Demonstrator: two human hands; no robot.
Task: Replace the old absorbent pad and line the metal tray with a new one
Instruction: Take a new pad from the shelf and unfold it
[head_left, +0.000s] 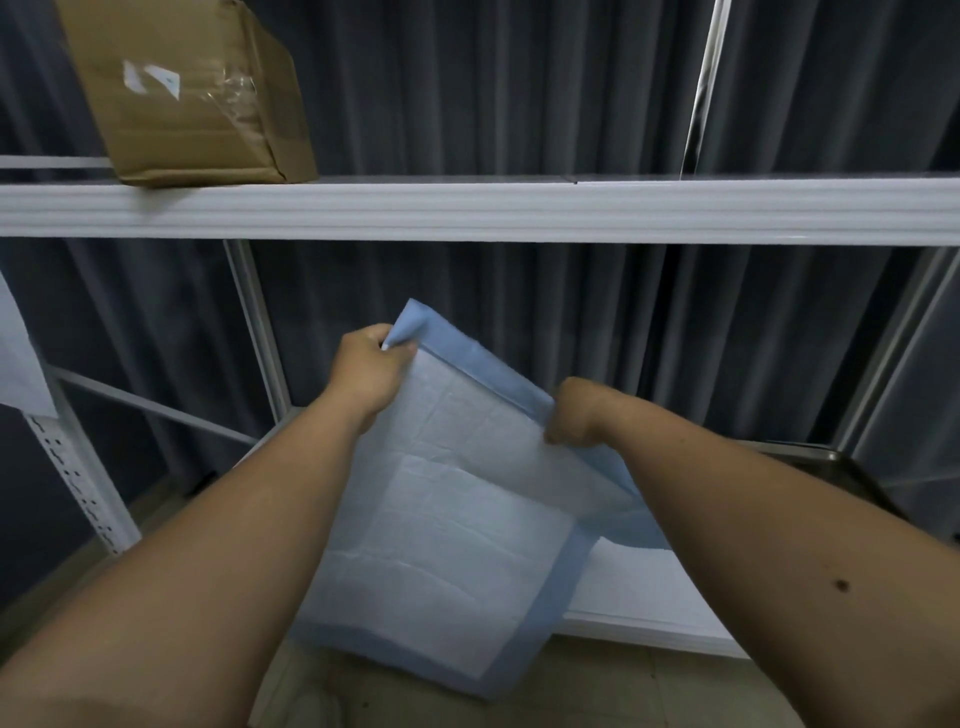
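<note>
Here the left hand (370, 370) pinches one top corner of the pad (447, 525) and the right hand (574, 410) grips the other, so it hangs in the air (blue edges, white middle) under a white shelf (519, 210) holding a box (192, 93).

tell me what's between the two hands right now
In the head view, the blue top edge of the absorbent pad stretches between the left hand and the right hand; each grips it.
</note>
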